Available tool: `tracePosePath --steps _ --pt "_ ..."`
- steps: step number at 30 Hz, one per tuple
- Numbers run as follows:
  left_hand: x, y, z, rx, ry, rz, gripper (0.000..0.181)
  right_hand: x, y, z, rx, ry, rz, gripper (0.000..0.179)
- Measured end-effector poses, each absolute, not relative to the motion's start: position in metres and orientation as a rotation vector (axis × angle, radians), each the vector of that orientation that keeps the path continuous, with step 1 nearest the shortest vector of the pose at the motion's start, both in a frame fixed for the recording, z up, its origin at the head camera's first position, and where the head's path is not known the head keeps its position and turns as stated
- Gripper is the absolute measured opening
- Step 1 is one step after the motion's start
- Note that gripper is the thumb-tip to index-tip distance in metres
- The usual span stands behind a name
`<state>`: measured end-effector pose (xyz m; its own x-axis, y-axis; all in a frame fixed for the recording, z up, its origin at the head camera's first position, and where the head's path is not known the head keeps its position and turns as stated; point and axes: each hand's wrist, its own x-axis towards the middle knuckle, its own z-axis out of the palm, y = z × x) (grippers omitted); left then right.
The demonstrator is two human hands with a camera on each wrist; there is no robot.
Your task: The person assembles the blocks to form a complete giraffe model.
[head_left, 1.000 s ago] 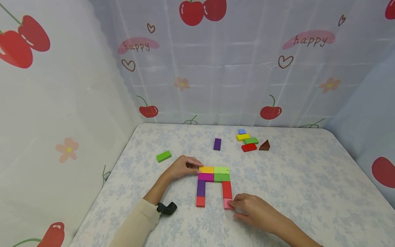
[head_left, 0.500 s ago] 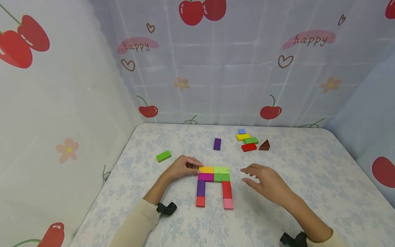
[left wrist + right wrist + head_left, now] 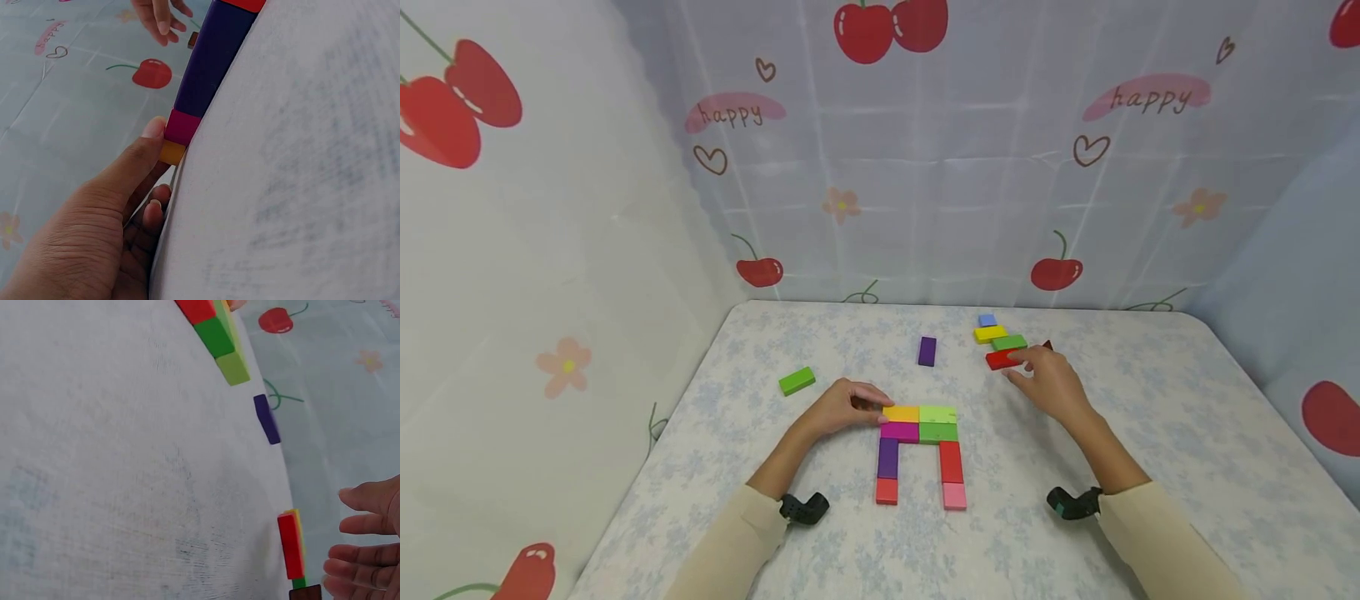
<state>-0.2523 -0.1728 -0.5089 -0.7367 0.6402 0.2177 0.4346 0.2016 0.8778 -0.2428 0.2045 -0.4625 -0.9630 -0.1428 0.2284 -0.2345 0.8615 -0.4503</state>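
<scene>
In the head view my left hand (image 3: 842, 407) pinches the left end of an orange-yellow block (image 3: 901, 414). Its thumb also meets a magenta block (image 3: 899, 432), seen closer in the left wrist view. Light green (image 3: 937, 414) and green (image 3: 937, 432) blocks adjoin these. Two legs run toward me: purple block (image 3: 888, 458) then coral block (image 3: 887, 492), and red block (image 3: 951, 462) then pink block (image 3: 954, 497). My right hand (image 3: 1051, 383) hovers with parted fingers over a loose red block (image 3: 1002, 359); the right wrist view shows nothing in its grasp. It partly hides a brown triangular block (image 3: 1048, 344).
Beyond the red block lie green (image 3: 1009, 342), yellow (image 3: 990, 334) and blue (image 3: 987, 320) blocks. A loose purple block (image 3: 927, 352) rests at mid-table, and a green block (image 3: 797, 381) is at the left. Printed curtains (image 3: 925, 183) stand behind the table.
My right hand has left the pink block and travelled away from me, past the light green block, to the loose red block. My left hand has stayed at the orange-yellow block.
</scene>
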Motion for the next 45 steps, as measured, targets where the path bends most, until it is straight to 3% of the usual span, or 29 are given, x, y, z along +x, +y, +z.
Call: tracePosePath --steps 10,23,40,45 --pt "-0.25 -0.171 -0.508 1.014 2.271 1.543 0.027 -0.268 0.205 -0.478 0.154 -2.93 0.643 0.046" --pt "-0.252 -0.171 -0.505 1.006 2.272 1.551 0.027 -0.288 0.189 -0.478 -0.019 -3.038 0.424 0.039" --pt "-0.254 -0.173 -0.507 1.008 2.262 1.551 0.027 -0.287 0.188 -0.483 -0.03 -3.013 0.536 0.038" --pt "-0.254 -0.174 -0.507 1.007 2.258 1.553 0.027 -0.271 0.188 -0.482 0.029 -2.991 0.68 0.047"
